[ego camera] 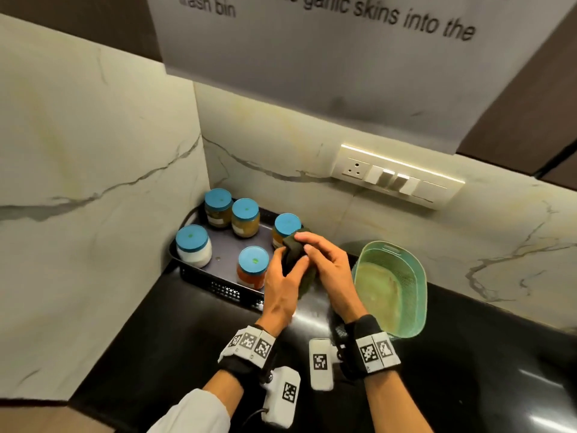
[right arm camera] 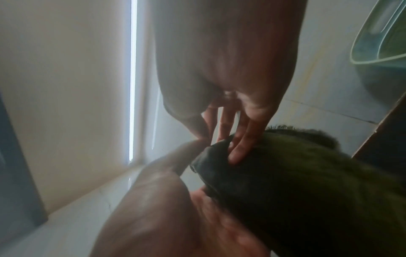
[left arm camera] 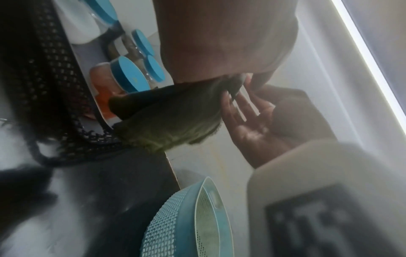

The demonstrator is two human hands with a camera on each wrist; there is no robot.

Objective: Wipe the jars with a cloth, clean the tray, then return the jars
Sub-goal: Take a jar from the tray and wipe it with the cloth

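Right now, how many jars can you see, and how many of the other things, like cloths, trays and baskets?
Glass jars with round blue lids: 5
Dark green cloth, held between both hands: 1
Black mesh-sided plastic tray: 1
Light green perforated plastic basket: 1
Hands: 2, left hand, right hand
Total: 10

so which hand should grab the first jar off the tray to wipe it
Left, probably. The left hand is beside the orange-filled jar at the tray's near edge, while the right hand, basket side, can keep its grip on the green cloth both hands hold.
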